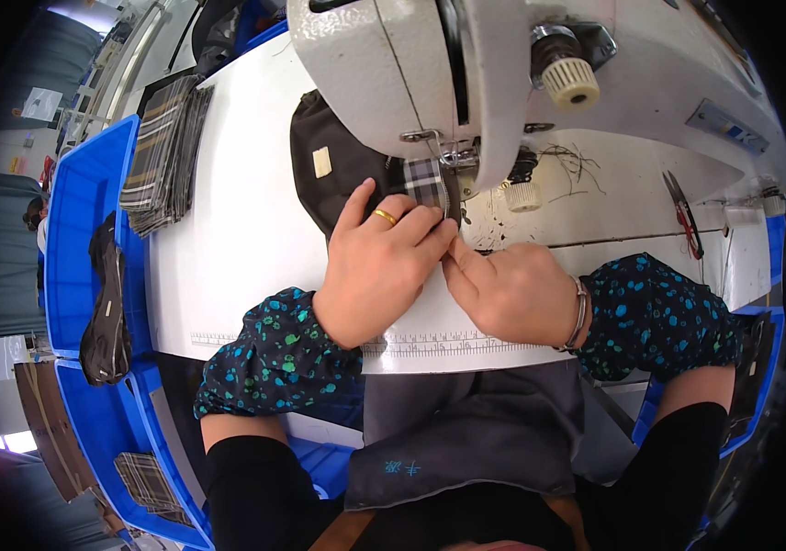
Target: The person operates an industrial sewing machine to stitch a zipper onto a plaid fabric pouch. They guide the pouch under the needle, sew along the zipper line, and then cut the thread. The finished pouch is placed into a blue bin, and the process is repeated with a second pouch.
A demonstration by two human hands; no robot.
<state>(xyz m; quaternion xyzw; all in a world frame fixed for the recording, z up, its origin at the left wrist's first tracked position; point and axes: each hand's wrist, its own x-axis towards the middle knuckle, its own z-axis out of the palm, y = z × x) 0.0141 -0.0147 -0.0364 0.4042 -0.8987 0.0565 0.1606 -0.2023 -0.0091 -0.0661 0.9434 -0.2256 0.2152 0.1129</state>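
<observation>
A dark brown fabric piece (pixel 318 197) with a small pale label (pixel 322 163) lies on the white sewing table, partly under the sewing machine (pixel 384 73). A plaid fabric strip (pixel 425 184) shows on it beside the presser foot (pixel 459 158). My left hand (pixel 379 262), a gold ring on one finger, rests over the fabric with its little finger apart and the other fingers bent onto the edge. Meeting it there, my right hand (pixel 517 289) is closed in a pinch at the fabric's near corner. The thumb and fingertips hide what lies between them.
Red-handled thread snips (pixel 687 220) and loose threads (pixel 572 170) lie right of the needle. A stack of plaid pieces (pixel 168 151) sits at the left. Blue bins (pixel 90 303) flank the table. A printed ruler (pixel 448 347) runs along the front edge.
</observation>
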